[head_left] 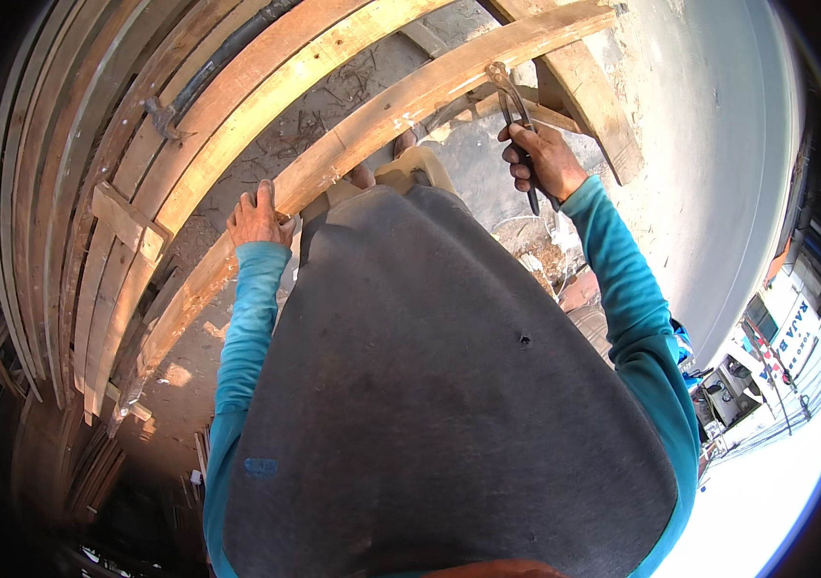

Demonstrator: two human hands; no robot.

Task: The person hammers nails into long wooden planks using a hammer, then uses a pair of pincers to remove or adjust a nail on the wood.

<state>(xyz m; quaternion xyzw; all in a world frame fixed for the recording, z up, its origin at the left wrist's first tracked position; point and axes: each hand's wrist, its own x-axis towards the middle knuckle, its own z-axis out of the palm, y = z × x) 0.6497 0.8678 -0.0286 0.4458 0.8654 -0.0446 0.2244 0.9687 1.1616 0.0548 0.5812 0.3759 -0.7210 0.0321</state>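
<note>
A long wooden beam (381,120) runs across in front of me, from the lower left to the upper right. My left hand (260,220) grips it near its middle, with the fingers over its edge. In my right hand (547,161) is a pair of pincers (505,85), dark-handled with rusty jaws. The hand is closed around the handles, and the jaws point up at the beam's upper face near its right part. Whether the jaws touch the wood or hold a nail, I cannot make out.
More long boards (266,91) lie side by side beyond the beam, with a claw hammer (162,119) on them. A short wooden block (131,222) crosses some boards. At the right a crosswise plank (591,106) meets the beam, beside a pale wall (709,144). Debris litters the ground.
</note>
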